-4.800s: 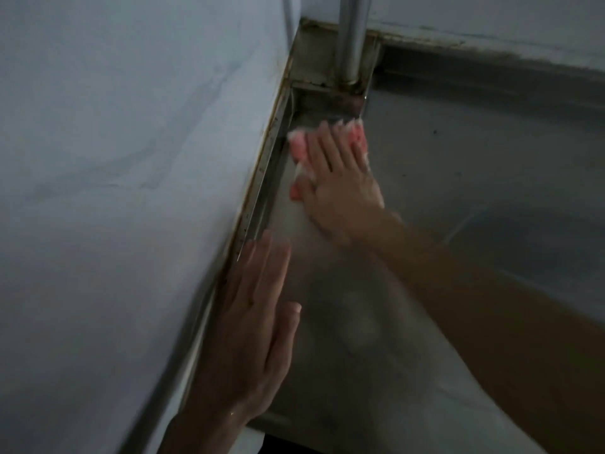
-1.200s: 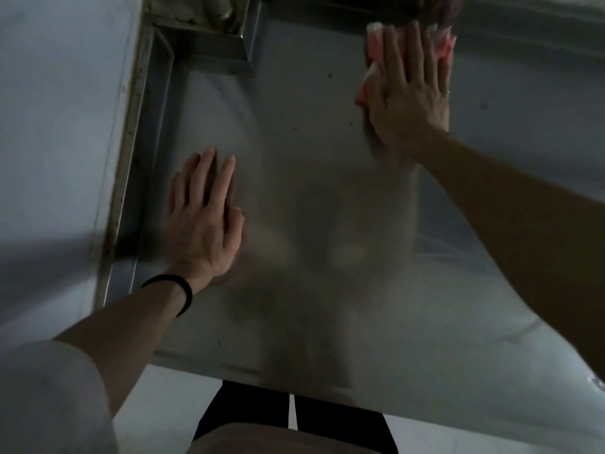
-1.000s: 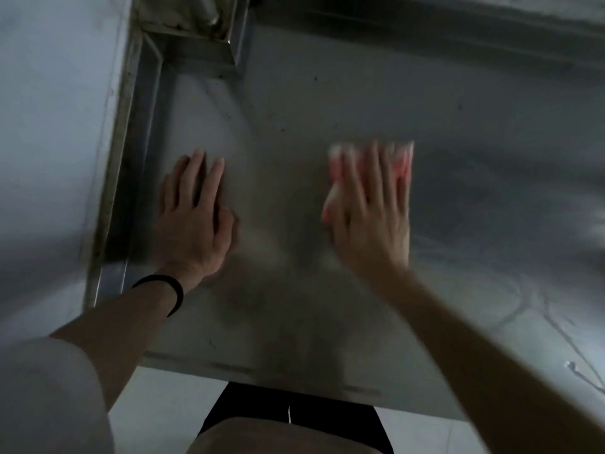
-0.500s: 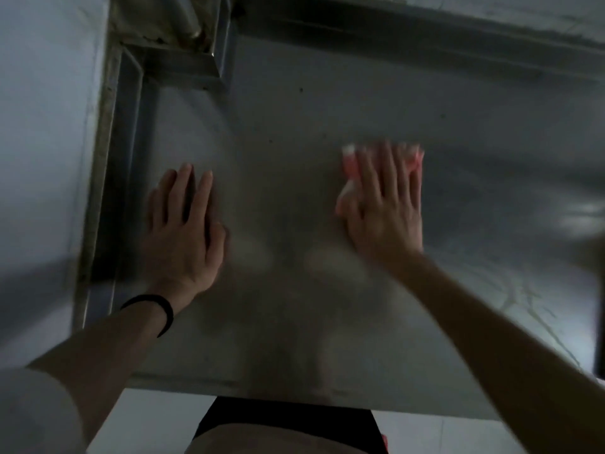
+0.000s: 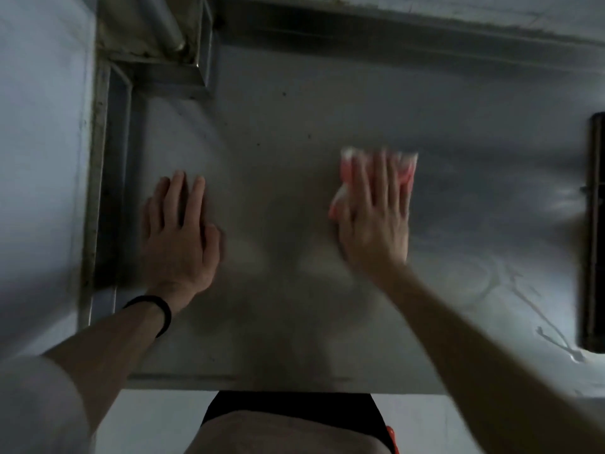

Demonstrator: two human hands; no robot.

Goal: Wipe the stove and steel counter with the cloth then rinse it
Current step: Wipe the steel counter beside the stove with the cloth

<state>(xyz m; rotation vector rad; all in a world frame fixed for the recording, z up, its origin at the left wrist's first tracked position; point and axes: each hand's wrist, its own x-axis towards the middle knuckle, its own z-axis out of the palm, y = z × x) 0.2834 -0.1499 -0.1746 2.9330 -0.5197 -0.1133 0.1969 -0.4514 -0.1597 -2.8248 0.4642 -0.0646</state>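
A pink and white cloth (image 5: 407, 167) lies flat on the steel counter (image 5: 281, 132), a little right of its middle. My right hand (image 5: 376, 221) presses down on the cloth with fingers spread, and it looks blurred. My left hand (image 5: 180, 234) rests flat and empty on the counter to the left, fingers pointing away from me, with a black band on the wrist. No stove is in view.
A pale wall (image 5: 39, 158) borders the counter on the left, with a metal pipe (image 5: 160, 21) in a boxed corner at the back left. A dark slot-like edge (image 5: 594, 231) sits at the far right. Wet streaks (image 5: 530, 306) mark the counter's right part.
My right hand pulled the cloth from the back of the counter toward me and now holds it mid-counter. My left hand has stayed flat on the counter.
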